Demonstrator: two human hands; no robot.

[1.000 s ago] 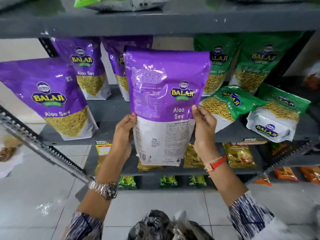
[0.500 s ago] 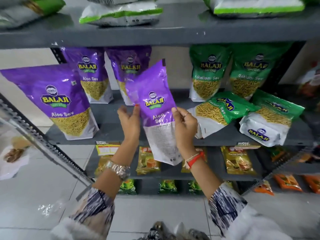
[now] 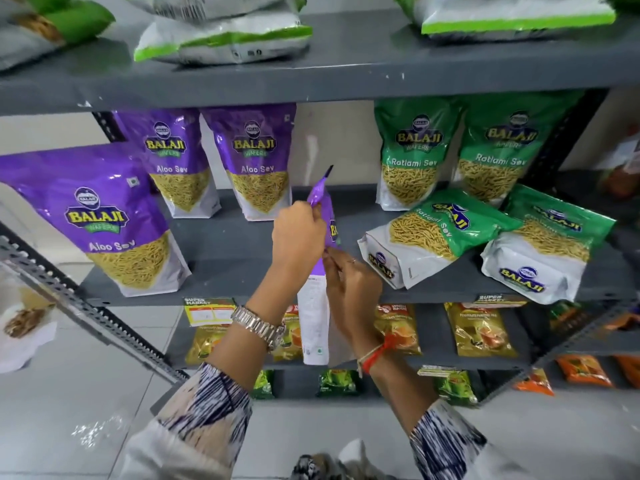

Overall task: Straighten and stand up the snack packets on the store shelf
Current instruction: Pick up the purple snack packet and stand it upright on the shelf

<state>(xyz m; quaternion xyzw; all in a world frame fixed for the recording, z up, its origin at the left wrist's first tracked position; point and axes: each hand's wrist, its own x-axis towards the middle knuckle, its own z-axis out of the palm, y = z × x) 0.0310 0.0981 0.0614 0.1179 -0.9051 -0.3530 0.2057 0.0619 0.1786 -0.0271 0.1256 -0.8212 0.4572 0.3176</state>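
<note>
Placement step: your left hand and right hand clamp the purple Aloo Sev packet edge-on between them. Next, face it forward and stand it on the shelf directly ahead.

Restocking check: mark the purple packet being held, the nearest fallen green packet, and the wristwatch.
Held purple packet (image 3: 316,317): head view, white lower panel.
Fallen green packet (image 3: 429,237): head view, clear window.
Wristwatch (image 3: 258,326): head view, metal band.
</note>
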